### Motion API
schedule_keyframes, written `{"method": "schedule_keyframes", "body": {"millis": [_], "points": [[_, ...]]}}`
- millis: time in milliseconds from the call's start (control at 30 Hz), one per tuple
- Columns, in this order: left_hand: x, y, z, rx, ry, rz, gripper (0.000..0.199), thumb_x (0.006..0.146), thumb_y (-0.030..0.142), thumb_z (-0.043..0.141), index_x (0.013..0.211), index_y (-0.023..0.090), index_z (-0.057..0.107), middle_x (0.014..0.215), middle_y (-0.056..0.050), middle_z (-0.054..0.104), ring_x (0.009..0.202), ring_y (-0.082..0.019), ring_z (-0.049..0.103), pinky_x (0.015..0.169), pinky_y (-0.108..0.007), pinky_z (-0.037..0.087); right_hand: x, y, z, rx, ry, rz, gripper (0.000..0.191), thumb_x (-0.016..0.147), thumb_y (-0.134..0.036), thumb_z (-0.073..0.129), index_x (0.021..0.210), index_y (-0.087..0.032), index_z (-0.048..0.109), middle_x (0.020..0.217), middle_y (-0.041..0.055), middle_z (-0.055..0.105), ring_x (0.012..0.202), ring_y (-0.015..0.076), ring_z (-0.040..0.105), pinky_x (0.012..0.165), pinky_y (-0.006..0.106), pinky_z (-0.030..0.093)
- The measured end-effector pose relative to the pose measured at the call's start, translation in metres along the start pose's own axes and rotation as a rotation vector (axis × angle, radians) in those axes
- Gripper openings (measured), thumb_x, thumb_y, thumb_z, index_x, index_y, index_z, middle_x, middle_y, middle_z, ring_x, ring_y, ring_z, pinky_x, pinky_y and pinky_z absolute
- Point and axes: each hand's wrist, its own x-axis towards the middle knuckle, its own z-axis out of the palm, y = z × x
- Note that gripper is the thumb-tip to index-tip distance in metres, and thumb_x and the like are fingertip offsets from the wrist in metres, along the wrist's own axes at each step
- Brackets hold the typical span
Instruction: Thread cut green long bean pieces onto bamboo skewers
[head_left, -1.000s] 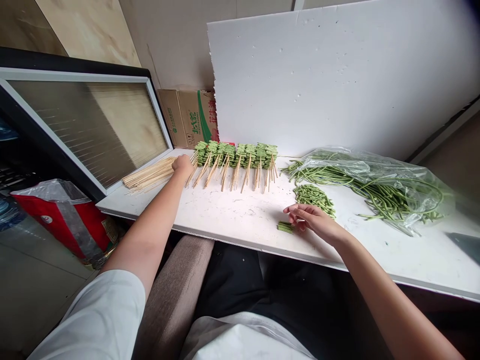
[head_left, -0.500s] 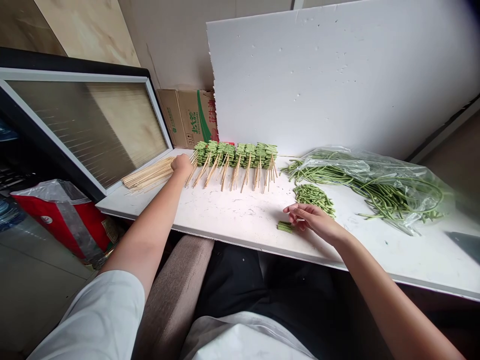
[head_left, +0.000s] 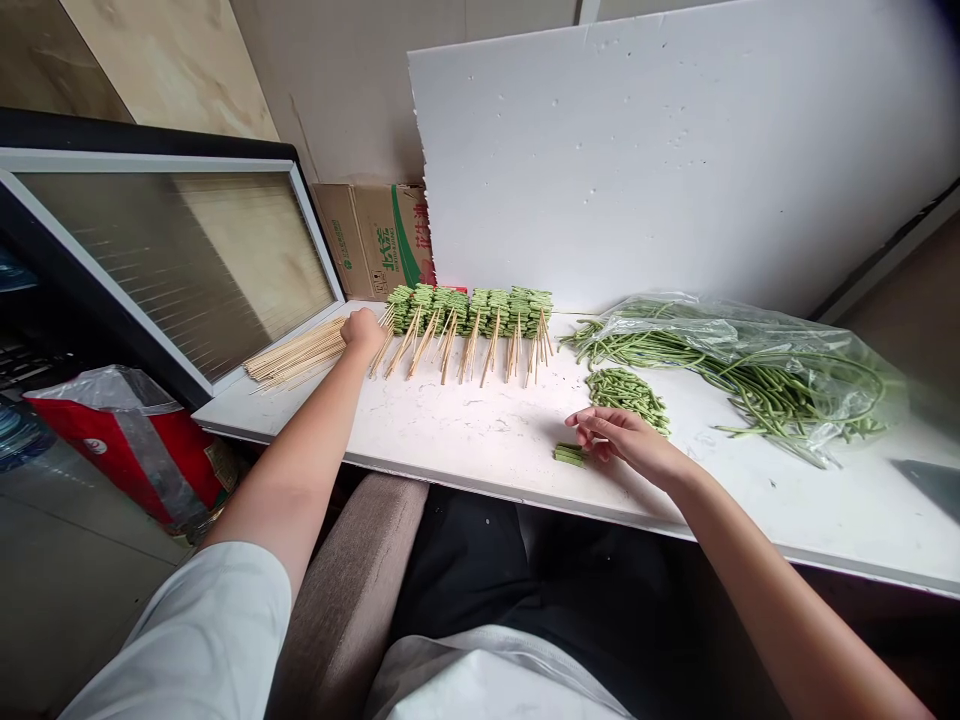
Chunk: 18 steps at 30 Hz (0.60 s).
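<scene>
Left hand [head_left: 364, 332] is curling closed against loose pale bamboo skewers [head_left: 296, 352] on the white countertop [head_left: 450, 430], grasp unclear. Right hand [head_left: 622, 445] is hovering with fingers released, half-curled, just beside a short stack of cut green beans [head_left: 570, 455].

**A:** Left hand [head_left: 363, 333] on bamboo skewers [head_left: 296, 352]: grip or mere touch?
**B:** Unclear. Fingers and palm over the bundle; skewer count likewise unreadable.
**A:** Cardboard carton [head_left: 367, 240]?
**B:** Right end behind white foam board [head_left: 600, 170]; print only partly legible.
**A:** Frame edges?
**B:** Clear bottle [head_left: 19, 435] cut off at left; dark flat object [head_left: 930, 488] at right, cut off and blurred, kind unreadable.
</scene>
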Motion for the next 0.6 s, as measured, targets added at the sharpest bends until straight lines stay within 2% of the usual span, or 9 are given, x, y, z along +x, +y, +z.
{"method": "schedule_keyframes", "body": {"millis": [200,467,600], "points": [[0.0009,0.0036,-0.003,-0.023,0.039,0.008,0.028,0.091,0.039,0.062,0.104,0.018,0.074,0.108,-0.018,0.075,0.105,-0.036,0.069,0.084,-0.044,0.051,0.0008,0.0025,-0.0011,0.013,-0.005,-0.017,0.044,0.094,-0.06,0.067,0.106,-0.019,0.075,0.096,0.0069,0.071,0.066,0.0134,0.051,0.061,0.032,0.034],[0.0049,0.0038,0.0011,-0.042,0.043,-0.01,0.031,0.086,0.039,0.064,0.107,0.018,0.073,0.106,-0.018,0.075,0.104,-0.036,0.067,0.084,-0.044,0.051,0.0028,0.0063,-0.0026,0.022,-0.01,-0.021,0.044,0.093,-0.06,0.068,0.108,-0.019,0.075,0.087,0.0054,0.069,0.065,0.013,0.051,0.058,0.03,0.033],[0.0062,0.0023,0.0036,-0.062,0.026,-0.006,0.027,0.086,0.04,0.065,0.101,0.019,0.074,0.104,-0.016,0.075,0.102,-0.035,0.067,0.085,-0.044,0.05,0.0035,0.0046,-0.0012,0.022,-0.012,-0.017,0.044,0.093,-0.061,0.068,0.107,-0.02,0.075,0.086,0.0056,0.068,0.068,0.0143,0.052,0.055,0.029,0.03]]}}
